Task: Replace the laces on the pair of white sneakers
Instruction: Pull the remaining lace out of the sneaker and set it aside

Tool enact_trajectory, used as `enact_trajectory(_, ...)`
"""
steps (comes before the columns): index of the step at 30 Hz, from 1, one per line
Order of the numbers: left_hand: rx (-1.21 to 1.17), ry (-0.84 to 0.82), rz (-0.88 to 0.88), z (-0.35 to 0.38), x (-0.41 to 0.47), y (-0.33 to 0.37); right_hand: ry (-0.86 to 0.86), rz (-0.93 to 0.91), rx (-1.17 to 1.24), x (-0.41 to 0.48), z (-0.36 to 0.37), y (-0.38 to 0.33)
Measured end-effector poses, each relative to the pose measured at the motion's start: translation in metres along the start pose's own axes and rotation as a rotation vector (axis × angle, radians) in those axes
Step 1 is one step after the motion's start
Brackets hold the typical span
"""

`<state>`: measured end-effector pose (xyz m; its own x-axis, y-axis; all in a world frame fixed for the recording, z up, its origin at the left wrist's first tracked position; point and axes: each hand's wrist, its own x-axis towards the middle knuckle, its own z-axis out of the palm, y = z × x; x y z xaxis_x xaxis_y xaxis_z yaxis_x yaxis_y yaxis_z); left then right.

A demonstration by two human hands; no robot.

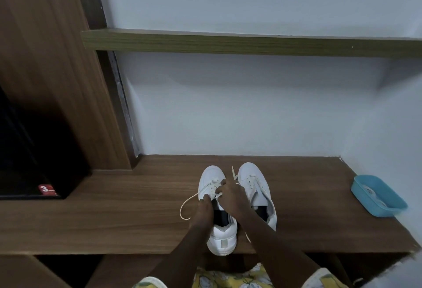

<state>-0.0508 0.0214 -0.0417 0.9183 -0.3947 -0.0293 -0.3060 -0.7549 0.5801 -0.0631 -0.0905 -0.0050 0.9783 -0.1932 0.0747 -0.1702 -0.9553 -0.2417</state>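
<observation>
Two white sneakers are set side by side on the tabletop (137, 219), toes to the far side, heels at the near edge. Both hands are busy on the left sneaker (211, 177). The right hand (230, 196) is curled over the eyelets, and a lace (185, 204) is pinched in its fingers over the middle of the upper. The left hand (204, 207) is bent down onto the sneaker's left eyelet edge, where the lace comes out. Whether the lace itself is gripped there cannot be told. A loose loop of the lace is trailed out to the left on the wood, and a lace tip is seen sticking up between the two sneakers.

The right sneaker (251, 171) is not touched. A short run of lace is seen at its far eyelets, and the tongue looks slack. A blue tray (363, 185) is placed well apart at the right, with something pale in it, possibly laces.

The task is judged to be at an early or middle stage. It cannot be told if this lace is being drawn out or threaded in. The right sneaker appears to be left to do
</observation>
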Motion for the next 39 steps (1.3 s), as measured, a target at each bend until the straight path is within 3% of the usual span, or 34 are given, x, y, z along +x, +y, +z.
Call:
enact_trajectory(5,0.029,-0.047,-0.060,-0.002,0.000,-0.001,0.060,-0.123,-0.256,-0.001,0.000,0.000)
enact_trajectory(9,0.141,-0.049,-0.046,0.000,0.002,-0.002,0.161,-0.075,-0.214,-0.005,-0.005,0.001)
enact_trajectory(14,0.166,0.085,0.042,-0.008,-0.003,0.003,0.257,0.296,0.077,-0.008,-0.016,0.009)
enact_trajectory(17,0.126,0.011,0.031,-0.004,-0.002,0.002,0.323,0.518,0.319,-0.003,-0.016,0.017)
enact_trajectory(19,0.029,-0.047,-0.058,0.001,0.000,0.000,0.300,0.569,0.339,-0.001,-0.012,0.016)
enact_trajectory(21,0.080,-0.025,-0.129,0.007,0.005,-0.004,0.254,0.512,0.199,-0.001,-0.010,0.013)
enact_trajectory(23,0.046,0.032,-0.142,0.007,0.003,-0.005,0.181,0.329,0.060,0.000,-0.008,0.011)
enact_trajectory(25,-0.180,0.135,-0.235,0.008,0.001,-0.006,0.068,0.113,-0.027,-0.003,-0.007,0.007)
enact_trajectory(27,-0.331,0.162,-0.374,0.010,0.003,-0.007,0.071,-0.036,-0.161,-0.010,-0.009,0.001)
enact_trajectory(29,-0.362,0.134,-0.484,0.006,-0.001,-0.003,0.048,-0.046,-0.281,-0.012,-0.006,0.001)
enact_trajectory(31,-0.400,0.114,-0.467,0.000,-0.007,0.003,0.056,-0.019,-0.288,-0.010,-0.007,0.004)
enact_trajectory(34,-0.474,0.128,-0.439,-0.003,-0.010,0.010,0.233,0.014,-0.269,-0.010,-0.010,0.005)
enact_trajectory(39,-0.566,0.087,-0.528,-0.001,-0.010,0.009,0.244,0.294,-0.090,-0.005,-0.015,0.012)
